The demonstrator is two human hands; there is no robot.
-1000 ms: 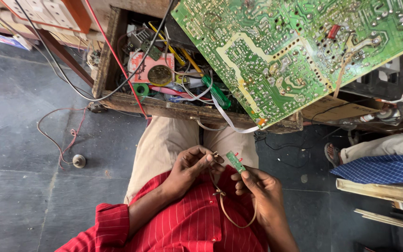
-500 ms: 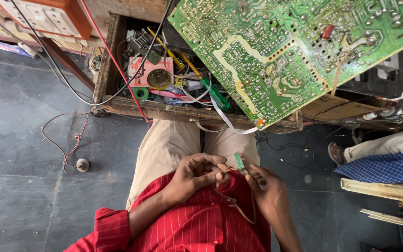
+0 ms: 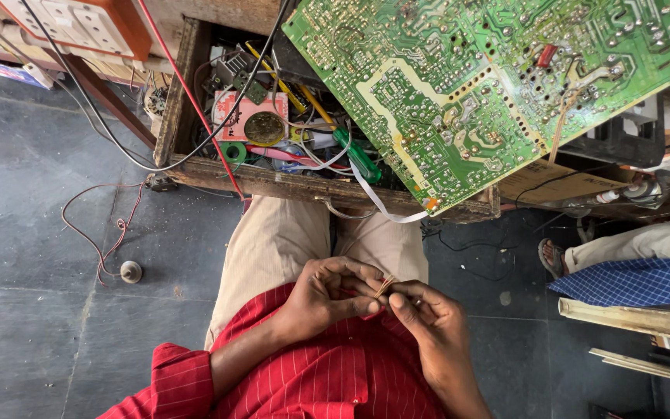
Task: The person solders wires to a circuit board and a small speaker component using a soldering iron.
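— Both our hands meet over the lap: our left hand curls in, thumb and fingertips pinched on a thin bundle of wire strands, and our right hand pinches the same strands from the other side.

— Why so close to the body?

— We judge it steadies fine work; the strands are tiny, and the forearms brace against the red striped shirt and the beige trousers. Whether anything else sits in the right hand we cannot tell.

— And beyond the knees?

— We see the wooden tray just past them, crowded with parts: a green-handled screwdriver, a round brass disc, loose leads. It looks set within arm's reach.

— The big board?

— We see the green circuit board resting tilted over the tray, solder side up, probably so its joints can be seen. Off left, a loose red wire trails on the dark floor.
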